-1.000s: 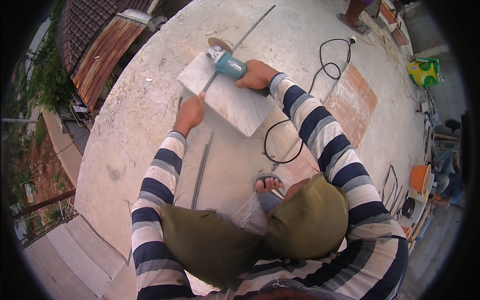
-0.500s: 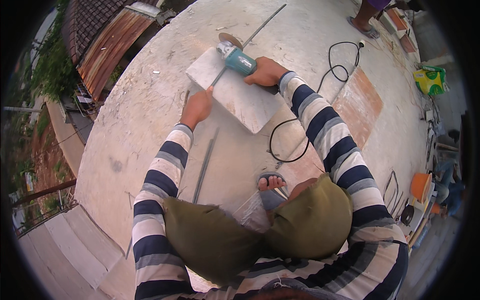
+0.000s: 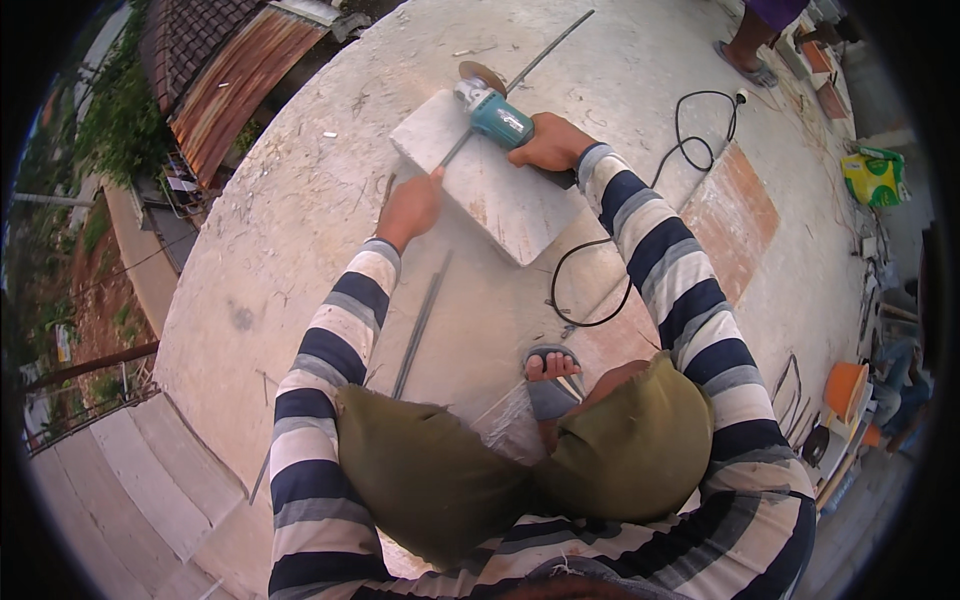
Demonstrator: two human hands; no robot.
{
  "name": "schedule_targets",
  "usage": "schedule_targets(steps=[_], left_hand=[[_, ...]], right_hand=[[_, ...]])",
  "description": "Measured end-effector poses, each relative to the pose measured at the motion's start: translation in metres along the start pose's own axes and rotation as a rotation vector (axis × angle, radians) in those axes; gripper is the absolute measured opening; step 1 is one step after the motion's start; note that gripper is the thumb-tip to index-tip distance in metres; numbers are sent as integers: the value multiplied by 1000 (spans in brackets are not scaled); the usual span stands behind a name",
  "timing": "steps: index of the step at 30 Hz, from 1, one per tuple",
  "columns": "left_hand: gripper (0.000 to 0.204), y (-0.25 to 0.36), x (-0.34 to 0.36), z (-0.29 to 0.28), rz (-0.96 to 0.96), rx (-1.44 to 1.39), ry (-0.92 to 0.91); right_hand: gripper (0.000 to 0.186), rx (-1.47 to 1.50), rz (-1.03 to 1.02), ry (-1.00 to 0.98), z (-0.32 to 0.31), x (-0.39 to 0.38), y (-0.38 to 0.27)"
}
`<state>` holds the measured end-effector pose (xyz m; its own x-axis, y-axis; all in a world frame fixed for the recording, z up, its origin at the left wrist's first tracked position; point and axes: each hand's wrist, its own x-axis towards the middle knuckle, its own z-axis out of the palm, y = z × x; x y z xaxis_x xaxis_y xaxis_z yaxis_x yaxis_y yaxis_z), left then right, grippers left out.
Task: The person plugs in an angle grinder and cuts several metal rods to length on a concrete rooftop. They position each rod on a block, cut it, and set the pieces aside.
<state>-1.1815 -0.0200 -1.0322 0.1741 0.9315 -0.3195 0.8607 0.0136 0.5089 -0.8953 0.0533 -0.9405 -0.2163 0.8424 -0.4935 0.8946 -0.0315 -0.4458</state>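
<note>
My right hand (image 3: pixel 552 143) is wrapped round the body of a teal angle grinder (image 3: pixel 502 122). Its brown disc (image 3: pixel 483 75) meets or hangs just over a long thin metal rod (image 3: pixel 548 51); I cannot tell whether they touch. The rod runs across a pale rectangular slab (image 3: pixel 510 205) and on past its far edge. My left hand (image 3: pixel 411 208) is closed on the rod's near end, beside the slab's left edge. Part of the rod is hidden under the grinder.
More metal rods (image 3: pixel 421 325) lie on the concrete floor near my left knee. A black power cable (image 3: pixel 556 287) loops on my right, near a reddish board (image 3: pixel 735 220). Another person's foot (image 3: pixel 745 62) stands at the far right. The floor's edge drops off at left.
The whole scene has shifted slightly to the right in the picture. The grinder, the rod and both my hands keep nearly the same places relative to the slab.
</note>
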Motion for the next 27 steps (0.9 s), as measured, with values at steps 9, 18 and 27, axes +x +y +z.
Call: schedule_targets(steps=[9, 18, 27], left_hand=[[75, 2, -1, 1, -11, 18, 34], [76, 4, 0, 1, -25, 37, 20], [73, -1, 0, 5, 28, 25, 70]], right_hand=[[75, 4, -2, -8, -1, -1, -2], [76, 14, -2, 11, 1, 1, 2], [75, 20, -6, -1, 0, 1, 2]])
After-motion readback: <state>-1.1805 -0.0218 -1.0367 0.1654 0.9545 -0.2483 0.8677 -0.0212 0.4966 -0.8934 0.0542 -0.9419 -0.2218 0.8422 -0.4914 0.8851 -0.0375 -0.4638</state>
